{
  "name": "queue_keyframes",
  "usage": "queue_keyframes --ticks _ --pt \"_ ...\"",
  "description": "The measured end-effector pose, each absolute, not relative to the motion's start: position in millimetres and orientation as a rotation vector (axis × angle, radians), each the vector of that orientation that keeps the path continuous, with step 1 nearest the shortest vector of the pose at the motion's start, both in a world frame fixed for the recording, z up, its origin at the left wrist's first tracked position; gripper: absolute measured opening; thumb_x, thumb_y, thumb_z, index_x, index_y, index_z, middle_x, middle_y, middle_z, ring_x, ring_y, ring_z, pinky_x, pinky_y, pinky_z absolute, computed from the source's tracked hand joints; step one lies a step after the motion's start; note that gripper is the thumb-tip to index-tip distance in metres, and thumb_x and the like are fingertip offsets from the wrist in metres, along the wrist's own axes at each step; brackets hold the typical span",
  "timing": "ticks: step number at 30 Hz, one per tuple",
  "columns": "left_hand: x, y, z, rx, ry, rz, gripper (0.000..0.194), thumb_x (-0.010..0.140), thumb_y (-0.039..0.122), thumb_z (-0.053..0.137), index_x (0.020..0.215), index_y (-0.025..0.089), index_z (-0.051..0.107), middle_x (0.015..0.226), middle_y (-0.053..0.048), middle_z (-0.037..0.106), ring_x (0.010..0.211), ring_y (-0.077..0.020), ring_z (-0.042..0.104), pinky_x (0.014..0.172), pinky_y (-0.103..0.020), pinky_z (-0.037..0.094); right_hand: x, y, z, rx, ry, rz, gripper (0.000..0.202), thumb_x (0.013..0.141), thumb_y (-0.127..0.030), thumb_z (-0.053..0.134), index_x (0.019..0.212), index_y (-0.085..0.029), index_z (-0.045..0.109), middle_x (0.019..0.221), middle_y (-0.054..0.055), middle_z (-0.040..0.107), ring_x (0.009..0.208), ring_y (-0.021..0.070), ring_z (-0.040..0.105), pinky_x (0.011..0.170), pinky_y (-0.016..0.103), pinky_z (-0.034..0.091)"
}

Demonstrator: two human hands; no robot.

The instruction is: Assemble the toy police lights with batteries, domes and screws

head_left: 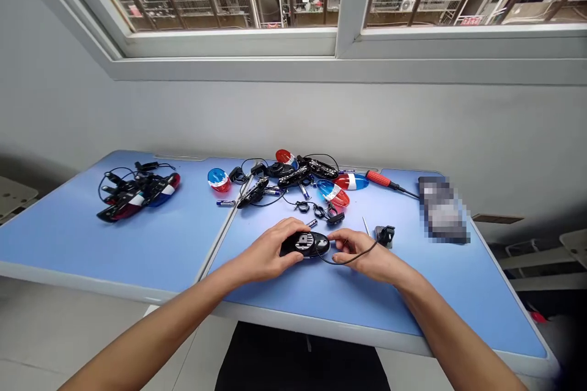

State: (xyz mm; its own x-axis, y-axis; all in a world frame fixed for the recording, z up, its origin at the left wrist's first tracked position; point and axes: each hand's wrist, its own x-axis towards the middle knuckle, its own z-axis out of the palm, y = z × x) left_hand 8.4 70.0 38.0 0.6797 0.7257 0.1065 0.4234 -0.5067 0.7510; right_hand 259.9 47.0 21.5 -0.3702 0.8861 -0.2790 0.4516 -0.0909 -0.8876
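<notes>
A black oval device base (306,244) with a striped label lies on the blue table (137,244) in front of me. My left hand (270,252) grips its left end, thumb and fingers around the shell. On its right end my right hand (362,253) pinches the edge, and a thin black wire (353,258) loops across that hand to a small black switch block (384,234).
Behind lies a heap of black bases, wires, small batteries and red and blue lens covers (337,192). A red-handled screwdriver (383,181) rests at the back right beside a blurred dark object (443,209). Assembled red-white-blue lights (137,192) sit at the left.
</notes>
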Motion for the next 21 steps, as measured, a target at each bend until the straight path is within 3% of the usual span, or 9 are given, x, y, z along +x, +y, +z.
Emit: queue_keyframes --ticks 4,12,21 --pt "13.4 64.9 37.8 2.179 0.944 0.414 0.041 0.079 0.015 0.058 0.119 0.022 0.055 0.116 -0.007 0.06 0.106 -0.0249 0.057 0.092 -0.037 0.048 253.3 44.9 13.0 -1.436 -1.912 1.238 0.049 0.072 -0.024 0.072 0.12 -0.019 0.064 0.089 0.0 0.057 0.078 0.0143 0.053 0.071 0.026 0.042" --pt "17.4 52.8 21.4 2.252 1.005 0.471 0.051 0.081 0.025 0.07 0.128 0.023 0.049 0.121 -0.01 0.058 0.113 -0.0275 0.053 0.098 -0.043 0.045 245.9 38.7 8.5 -1.378 -2.119 0.959 0.036 0.074 -0.02 0.076 0.108 -0.015 0.068 0.085 0.001 0.06 0.078 0.0153 0.053 0.073 0.027 0.04" --pt "17.2 51.5 12.0 2.417 0.922 0.637 0.052 0.078 0.016 0.075 0.124 0.024 0.052 0.125 -0.008 0.06 0.115 -0.0256 0.053 0.097 -0.041 0.046 241.9 41.8 -11.7 -1.267 -2.146 0.754 0.037 0.075 -0.008 0.071 0.109 -0.02 0.063 0.088 0.001 0.058 0.078 0.015 0.055 0.071 0.027 0.042"
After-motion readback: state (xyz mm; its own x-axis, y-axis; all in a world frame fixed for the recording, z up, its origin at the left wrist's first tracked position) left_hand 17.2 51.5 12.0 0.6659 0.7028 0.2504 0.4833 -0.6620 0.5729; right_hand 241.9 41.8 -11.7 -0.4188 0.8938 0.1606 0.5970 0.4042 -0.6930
